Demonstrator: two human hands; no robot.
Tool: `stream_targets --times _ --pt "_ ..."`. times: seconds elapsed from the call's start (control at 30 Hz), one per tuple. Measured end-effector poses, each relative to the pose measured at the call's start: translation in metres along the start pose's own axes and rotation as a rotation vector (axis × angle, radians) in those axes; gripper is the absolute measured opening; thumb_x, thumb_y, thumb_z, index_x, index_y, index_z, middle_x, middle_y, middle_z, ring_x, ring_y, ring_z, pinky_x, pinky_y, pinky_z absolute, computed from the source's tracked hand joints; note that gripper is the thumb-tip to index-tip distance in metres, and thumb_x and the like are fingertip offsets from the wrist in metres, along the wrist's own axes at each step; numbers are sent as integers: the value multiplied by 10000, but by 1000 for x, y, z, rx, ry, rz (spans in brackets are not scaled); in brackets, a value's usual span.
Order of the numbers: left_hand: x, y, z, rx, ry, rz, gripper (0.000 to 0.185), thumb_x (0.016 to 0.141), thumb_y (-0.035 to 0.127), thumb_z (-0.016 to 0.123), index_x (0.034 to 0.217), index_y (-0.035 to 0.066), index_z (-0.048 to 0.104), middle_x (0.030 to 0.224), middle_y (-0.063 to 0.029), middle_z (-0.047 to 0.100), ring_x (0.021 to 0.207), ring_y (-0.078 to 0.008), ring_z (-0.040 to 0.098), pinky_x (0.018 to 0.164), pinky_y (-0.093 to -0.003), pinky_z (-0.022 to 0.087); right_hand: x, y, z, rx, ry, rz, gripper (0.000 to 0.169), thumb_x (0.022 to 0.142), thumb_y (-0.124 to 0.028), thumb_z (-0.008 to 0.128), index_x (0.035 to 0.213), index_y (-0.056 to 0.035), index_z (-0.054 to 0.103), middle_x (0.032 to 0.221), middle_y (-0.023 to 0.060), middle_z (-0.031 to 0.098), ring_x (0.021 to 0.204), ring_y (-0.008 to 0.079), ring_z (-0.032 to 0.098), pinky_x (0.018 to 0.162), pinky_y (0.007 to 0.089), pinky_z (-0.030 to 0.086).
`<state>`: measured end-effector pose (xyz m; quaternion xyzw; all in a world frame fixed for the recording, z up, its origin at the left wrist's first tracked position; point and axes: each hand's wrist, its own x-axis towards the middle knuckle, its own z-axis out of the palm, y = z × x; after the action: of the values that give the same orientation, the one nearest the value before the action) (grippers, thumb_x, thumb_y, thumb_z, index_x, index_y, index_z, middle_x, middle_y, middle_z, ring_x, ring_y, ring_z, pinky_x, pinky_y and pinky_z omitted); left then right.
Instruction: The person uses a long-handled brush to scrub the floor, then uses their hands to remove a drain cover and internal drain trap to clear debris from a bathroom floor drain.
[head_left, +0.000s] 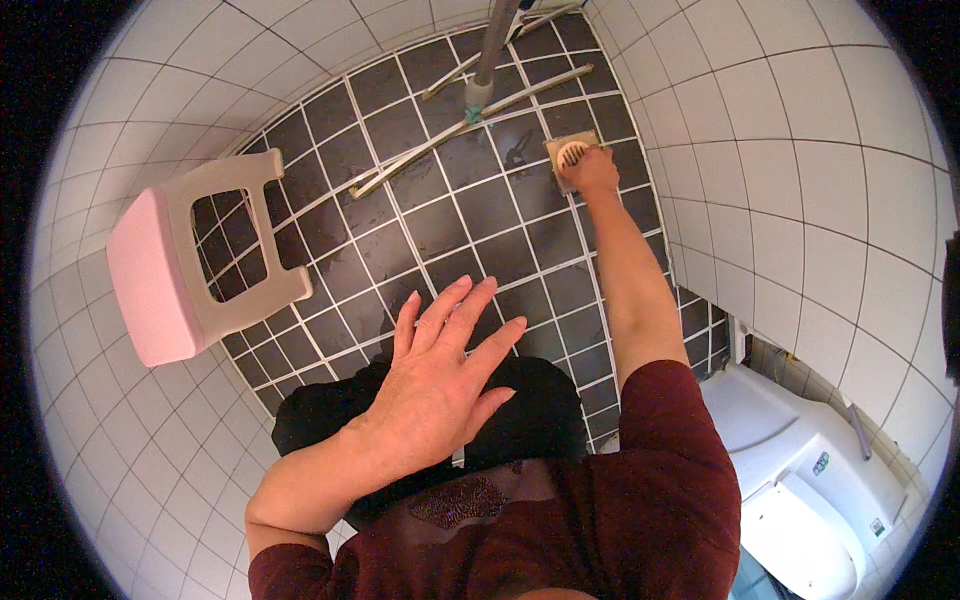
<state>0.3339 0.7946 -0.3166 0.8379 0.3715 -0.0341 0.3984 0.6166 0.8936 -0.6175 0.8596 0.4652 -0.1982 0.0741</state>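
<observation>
My right hand (595, 171) reaches down to the tiled floor with the arm stretched out. Its fingers are curled at the near right edge of a round slotted drain cover (574, 154), and the fingertips are partly hidden. Around the cover lies the square frame of the floor drain (559, 178), stained yellowish. My left hand (442, 367) hangs palm down above my dark-clothed knees, fingers spread and nothing in it.
A stool (154, 277) with a pink seat lies tipped on its side at the left. Ahead, a metal pole (493, 52) stands on long base bars (420, 155). White tiled walls (757, 150) enclose the dark, wet floor (480, 206). A white toilet (802, 525) is at the lower right.
</observation>
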Motion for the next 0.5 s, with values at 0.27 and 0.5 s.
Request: stream_targets --times 0.27,0.5 --pt "-5 -1 -1 -14 2 9 604 674 202 692 1217 126 439 1338 -157 278 1242 -351 239 987 -539 201 36 60 2 99 258 -670 238 758 -234 541 981 -162 584 1086 96 523 942 285 552 752 386 475" --pt "-4 -4 3 -18 4 24 598 675 206 692 1212 124 442 1333 -156 287 1241 -348 245 990 -536 200 8 32 16 152 85 164 429 666 -426 602 913 -76 634 890 170 622 894 317 589 758 388 478"
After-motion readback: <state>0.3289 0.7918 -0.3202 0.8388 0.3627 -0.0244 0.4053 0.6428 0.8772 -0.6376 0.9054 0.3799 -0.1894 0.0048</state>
